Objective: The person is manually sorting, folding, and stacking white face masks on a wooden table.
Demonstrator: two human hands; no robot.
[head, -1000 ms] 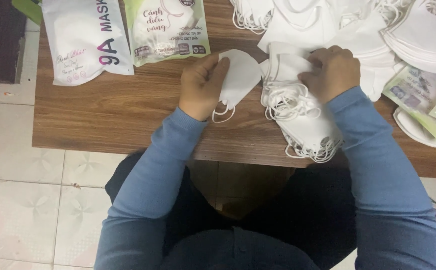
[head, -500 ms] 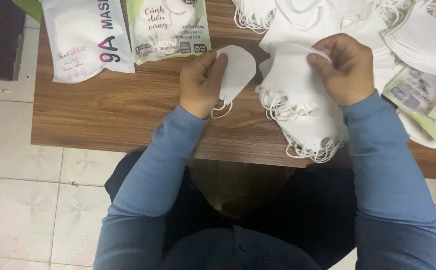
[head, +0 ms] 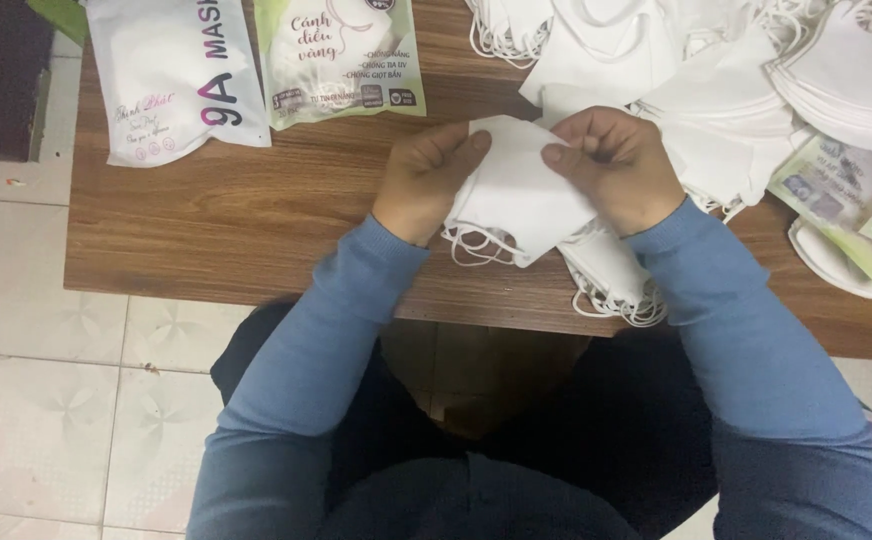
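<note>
Both hands meet over the front middle of a brown wooden table (head: 206, 230). My left hand (head: 424, 180) and my right hand (head: 616, 165) together pinch a small bundle of folded white face masks (head: 516, 195), their ear loops hanging toward me. Under my right wrist lies a stack of white masks (head: 611, 275) with loops spilling over the table's near edge. Blue sleeves cover both forearms.
A big heap of loose white masks (head: 716, 90) fills the back right. Two flat mask packets lie at the back left, one white (head: 171, 75) and one green-and-white (head: 341, 55). More packets (head: 856, 200) sit at the right edge. Pale floor tiles (head: 16, 380) are on the left.
My right hand lifted a mask off the stack and brought it left onto the mask in my left hand. Both hands now hold the bundle together.
</note>
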